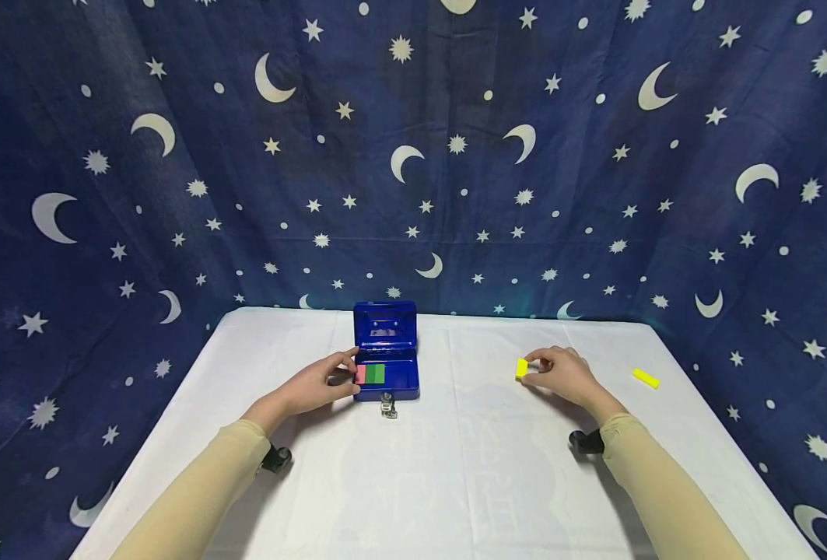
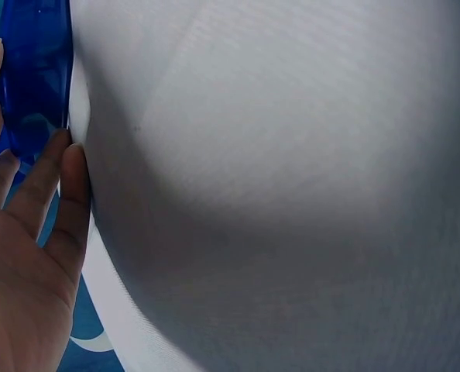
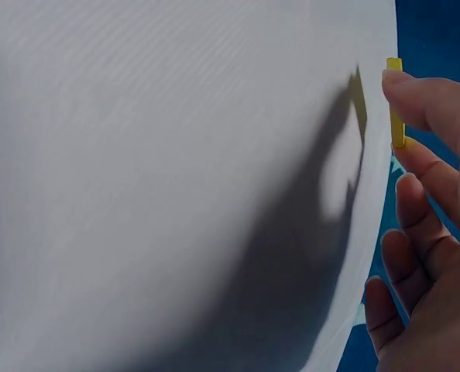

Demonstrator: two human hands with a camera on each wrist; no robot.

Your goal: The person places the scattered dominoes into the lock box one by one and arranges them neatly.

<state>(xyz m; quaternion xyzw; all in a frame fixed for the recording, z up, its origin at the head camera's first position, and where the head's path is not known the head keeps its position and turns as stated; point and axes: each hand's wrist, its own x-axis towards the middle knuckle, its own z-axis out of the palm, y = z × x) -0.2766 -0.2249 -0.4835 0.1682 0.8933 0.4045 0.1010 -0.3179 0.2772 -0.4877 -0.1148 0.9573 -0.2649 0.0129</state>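
A blue metal box (image 1: 404, 379) stands on the white table with its lid (image 1: 385, 325) raised. Pink (image 1: 360, 375) and green (image 1: 375, 374) blocks lie side by side in the left part of it. At the box's left side rests my left hand (image 1: 311, 385), fingers fairly straight and fingertips touching the box; the left wrist view shows its fingers (image 2: 40, 186) along the blue wall (image 2: 36, 70). My right hand (image 1: 565, 377) pinches a yellow block (image 1: 521, 369) between thumb and forefinger, over the table's right half. In the right wrist view, that block (image 3: 396, 116) appears edge-on.
A second yellow block (image 1: 646, 379) lies on the white tablecloth (image 1: 455, 467), right of my right hand. A small silvery metal catch or lock (image 1: 388, 406) is at the box's front. Behind the table hangs a dark blue curtain (image 1: 455, 210) with moons and stars.
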